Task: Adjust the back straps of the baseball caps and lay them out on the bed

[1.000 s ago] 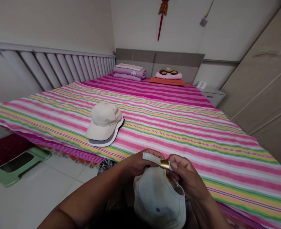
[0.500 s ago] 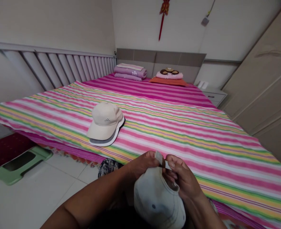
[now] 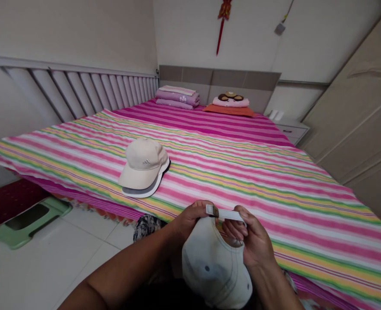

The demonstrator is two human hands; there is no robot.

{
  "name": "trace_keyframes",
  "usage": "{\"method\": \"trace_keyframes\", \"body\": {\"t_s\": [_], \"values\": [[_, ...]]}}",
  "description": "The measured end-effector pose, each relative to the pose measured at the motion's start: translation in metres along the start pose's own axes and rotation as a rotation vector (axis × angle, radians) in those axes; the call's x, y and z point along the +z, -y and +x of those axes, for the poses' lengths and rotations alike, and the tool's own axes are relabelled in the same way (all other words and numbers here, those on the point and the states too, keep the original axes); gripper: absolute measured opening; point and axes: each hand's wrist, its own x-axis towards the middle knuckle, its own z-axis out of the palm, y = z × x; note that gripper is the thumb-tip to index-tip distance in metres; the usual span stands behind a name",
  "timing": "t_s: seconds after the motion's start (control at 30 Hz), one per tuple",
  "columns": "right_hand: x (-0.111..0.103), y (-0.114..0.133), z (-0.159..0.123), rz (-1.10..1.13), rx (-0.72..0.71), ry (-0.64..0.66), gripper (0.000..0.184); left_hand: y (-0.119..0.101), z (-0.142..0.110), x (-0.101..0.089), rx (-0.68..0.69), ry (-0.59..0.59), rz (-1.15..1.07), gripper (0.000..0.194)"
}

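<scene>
A pale grey-blue baseball cap is held low in front of me, its back opening and adjusting strap turned upward. My left hand pinches the strap's left end, beside the buckle. Gripping the strap's other end is my right hand, its fingers curled below the strap at the opening. Between the two hands the strap lies stretched almost straight. On the bed to the left, a beige cap rests on top of other caps, whose white and grey brims stick out underneath.
A striped sheet covers the bed. Folded purple bedding and an orange pillow lie by the headboard. A white rail borders the left side. A green stool stands on the tiled floor; a nightstand is at back right.
The strap now spans the gap between my hands, where before its ends were bunched and tilted. My right hand has shifted slightly right. The caps on the bed stay put.
</scene>
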Motion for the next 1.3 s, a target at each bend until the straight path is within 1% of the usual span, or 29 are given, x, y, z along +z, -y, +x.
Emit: {"method": "trace_keyframes", "body": {"t_s": [0.07,0.13,0.27,0.33,0.4,0.43,0.5,0.57,0.63,0.67,0.7,0.77,0.83,0.87,0.9,0.93,1.0,1.07,1.1,1.17,1.2,1.23,1.3], "values": [[0.000,-0.002,0.000,0.006,0.005,-0.016,0.031,0.000,0.001,-0.002,0.020,0.006,-0.014,0.019],[0.000,-0.003,-0.001,-0.038,0.027,-0.038,0.031,-0.001,0.002,-0.002,0.032,0.010,-0.022,0.018],[0.001,0.000,-0.001,-0.286,0.115,-0.062,0.032,-0.003,0.002,-0.003,0.003,0.042,-0.029,0.020],[0.000,0.005,0.001,-0.306,0.084,-0.098,0.031,-0.005,0.001,-0.005,0.013,0.079,-0.033,0.022],[-0.003,0.011,0.004,-0.212,0.002,-0.161,0.030,-0.009,0.000,-0.007,0.064,0.098,-0.025,0.025],[-0.005,0.015,0.005,-0.159,-0.037,-0.188,0.030,-0.011,0.000,-0.007,0.093,0.087,-0.013,0.026],[-0.010,0.022,0.008,-0.106,-0.075,-0.219,0.029,-0.017,-0.002,-0.008,0.132,0.025,0.035,0.025],[-0.015,0.028,0.009,-0.139,-0.067,-0.229,0.026,-0.024,-0.002,-0.008,0.140,-0.060,0.068,0.023],[-0.019,0.034,0.012,-0.197,-0.041,-0.235,0.025,-0.030,-0.001,-0.007,0.137,-0.139,0.048,0.017],[-0.021,0.038,0.015,-0.223,-0.028,-0.241,0.025,-0.034,0.001,-0.007,0.121,-0.177,0.012,0.014],[-0.022,0.042,0.019,-0.240,-0.015,-0.252,0.025,-0.038,0.004,-0.007,0.077,-0.209,-0.032,0.012],[-0.024,0.051,0.033,-0.241,0.014,-0.292,0.025,-0.048,0.013,-0.008,-0.099,-0.246,-0.111,0.010],[-0.027,0.060,0.054,-0.193,0.037,-0.372,0.024,-0.057,0.028,-0.012,-0.271,-0.247,-0.155,0.019],[-0.030,0.063,0.065,-0.167,0.034,-0.432,0.023,-0.062,0.038,-0.016,-0.311,-0.248,-0.158,0.024],[-0.034,0.064,0.076,-0.167,0.014,-0.488,0.024,-0.066,0.048,-0.021,-0.301,-0.267,-0.148,0.026],[-0.040,0.063,0.086,-0.179,0.010,-0.522,0.022,-0.069,0.058,-0.028,-0.259,-0.297,-0.129,0.024],[-0.055,0.051,0.099,-0.221,0.037,-0.568,0.021,-0.071,0.077,-0.047,-0.145,-0.412,-0.045,0.018],[-0.072,0.031,0.103,-0.284,0.084,-0.641,0.019,-0.070,0.089,-0.070,-0.092,-0.499,-0.001,0.014],[-0.080,0.019,0.102,-0.320,0.103,-0.668,0.018,-0.068,0.091,-0.081,-0.079,-0.535,0.016,0.013],[-0.091,-0.002,0.093,-0.395,0.102,-0.688,0.015,-0.062,0.085,-0.101,-0.050,-0.605,0.049,0.011],[-0.094,-0.009,0.087,-0.435,0.099,-0.678,0.013,-0.058,0.078,-0.107,-0.025,-0.640,0.069,0.010],[-0.096,-0.015,0.080,-0.479,0.102,-0.662,0.013,-0.054,0.070,-0.111,0.005,-0.671,0.088,0.010],[-0.096,-0.019,0.067,-0.584,0.132,-0.605,0.020,-0.044,0.047,-0.111,0.067,-0.724,0.124,0.012]]}}
